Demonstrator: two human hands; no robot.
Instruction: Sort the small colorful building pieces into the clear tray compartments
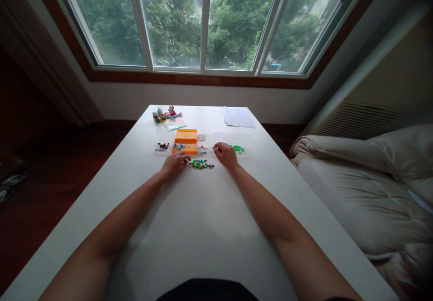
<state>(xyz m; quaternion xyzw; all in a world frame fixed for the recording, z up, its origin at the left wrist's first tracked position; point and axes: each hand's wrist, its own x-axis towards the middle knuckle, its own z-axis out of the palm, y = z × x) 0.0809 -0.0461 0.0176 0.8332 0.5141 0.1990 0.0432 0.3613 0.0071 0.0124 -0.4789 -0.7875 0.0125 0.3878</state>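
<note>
A loose pile of small multicoloured pieces (201,165) lies on the white table between my hands. Just left of it, near the front edge of an orange box (186,140) with blue pieces inside, is my left hand (176,162), its fingers bent and apart. My right hand (224,153) is above and right of the pile, fingertips pinched together; anything between them is too small to make out. Beside that hand, green pieces (238,148) sit in a clear tray. Dark red pieces (163,146) occupy another clear container left of the orange box. Clear compartments (202,149) stand in the middle.
Small colourful figures (166,113) and a pastel sheet (175,123) are at the white table's (189,229) far left corner. White papers (238,117) lie far right. A beige sofa (341,202) stands right of the table, and a window is beyond.
</note>
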